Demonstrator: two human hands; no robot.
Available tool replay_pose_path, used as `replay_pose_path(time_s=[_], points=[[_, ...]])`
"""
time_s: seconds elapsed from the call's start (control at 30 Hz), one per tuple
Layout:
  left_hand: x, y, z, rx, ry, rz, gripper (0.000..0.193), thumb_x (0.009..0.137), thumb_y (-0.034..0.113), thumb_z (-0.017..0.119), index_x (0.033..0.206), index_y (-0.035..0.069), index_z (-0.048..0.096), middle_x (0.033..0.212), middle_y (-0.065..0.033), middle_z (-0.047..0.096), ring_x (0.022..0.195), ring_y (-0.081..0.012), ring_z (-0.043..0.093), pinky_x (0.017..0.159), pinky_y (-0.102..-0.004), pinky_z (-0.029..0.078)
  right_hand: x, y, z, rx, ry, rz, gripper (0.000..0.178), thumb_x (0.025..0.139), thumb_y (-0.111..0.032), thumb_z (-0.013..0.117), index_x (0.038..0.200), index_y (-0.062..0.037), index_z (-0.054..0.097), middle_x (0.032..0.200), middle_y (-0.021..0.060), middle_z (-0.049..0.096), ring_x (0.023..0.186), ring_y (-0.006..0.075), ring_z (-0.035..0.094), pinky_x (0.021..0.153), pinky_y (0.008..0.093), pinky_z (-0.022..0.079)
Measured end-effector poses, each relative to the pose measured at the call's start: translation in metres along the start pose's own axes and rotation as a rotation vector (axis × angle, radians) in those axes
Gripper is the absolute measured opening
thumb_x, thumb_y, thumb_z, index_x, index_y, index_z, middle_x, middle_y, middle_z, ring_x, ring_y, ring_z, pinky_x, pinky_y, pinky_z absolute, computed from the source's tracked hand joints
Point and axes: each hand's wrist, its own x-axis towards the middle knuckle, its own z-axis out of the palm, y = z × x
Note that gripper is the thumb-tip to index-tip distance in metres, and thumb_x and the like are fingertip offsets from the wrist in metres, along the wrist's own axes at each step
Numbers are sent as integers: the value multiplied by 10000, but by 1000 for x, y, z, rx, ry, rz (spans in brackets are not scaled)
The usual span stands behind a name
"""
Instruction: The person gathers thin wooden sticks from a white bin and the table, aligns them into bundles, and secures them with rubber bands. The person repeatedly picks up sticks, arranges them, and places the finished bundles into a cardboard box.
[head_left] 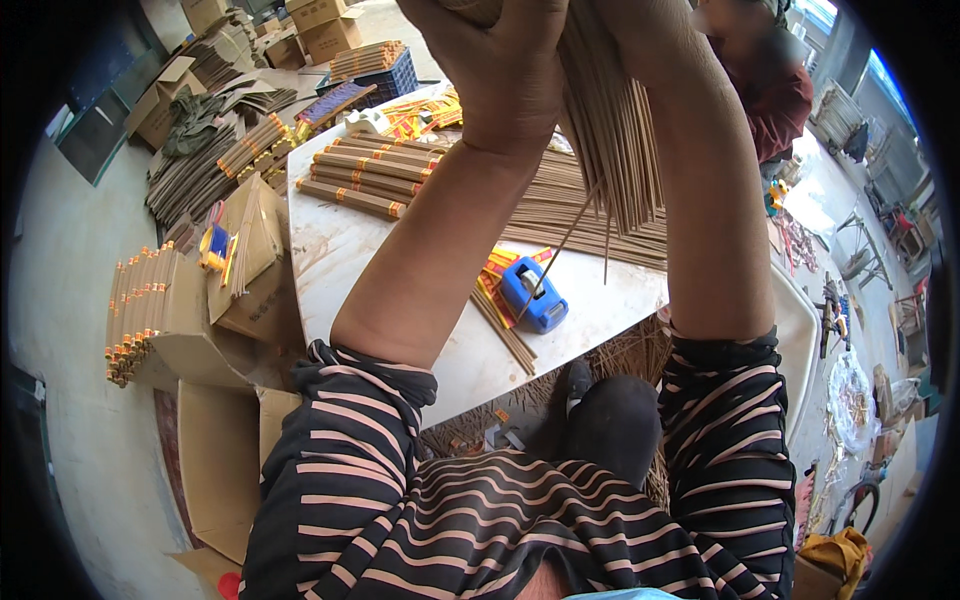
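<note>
Raised at the top edge, my left hand (512, 75) and my right hand (655, 45) are closed around a thick bundle of thin brown incense sticks (612, 130). Part of the fingers and the bundle's upper end lie outside the picture. The sticks hang downward, and a few slip lower than the others, one of them slanting. Beneath them, a pile of loose incense sticks (565, 205) lies on the white table (335, 255). Nearer to me sit a blue tape dispenser (535, 292), red and yellow paper labels (497, 268) and a few separate sticks (508, 335).
Banded incense bundles (360, 170) lie at the table's left. Cardboard boxes (250, 250) and stacked bundles (140, 305) stand left of it. Behind is a blue crate (385, 80). Across the table at right is another person in a dark red sleeve (780, 115). Sticks litter the floor below.
</note>
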Motion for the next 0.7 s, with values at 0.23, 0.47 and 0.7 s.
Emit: replay_pose_path(time_s=[0.23, 0.47, 0.7], points=[[-6, -34, -3, 1, -55, -89, 450, 839, 266, 658, 1160, 43, 435, 1034, -30, 520, 908, -110, 494, 818, -273, 419, 13, 56, -31, 168, 1, 125, 551, 958, -486, 337, 1053, -8, 593, 947, 66, 619, 858, 122, 562, 796, 263, 449], [7, -21, 12, 63, -131, -53, 498, 835, 304, 660, 1172, 29, 418, 1042, -45, 521, 918, -120, 500, 823, -277, 426, 17, 37, -30, 195, 86, 74, 536, 968, -454, 322, 1085, 1, 579, 984, 85, 617, 873, 146, 576, 812, 270, 456], [47, 26, 30, -23, -124, 110, 533, 856, 334, 620, 1213, 8, 396, 1075, -66, 516, 948, -145, 514, 848, -297, 433, 36, 3, -10, 118, -96, -118, 522, 968, -447, 324, 1107, -8, 568, 999, 90, 619, 904, 150, 577, 832, 281, 452]])
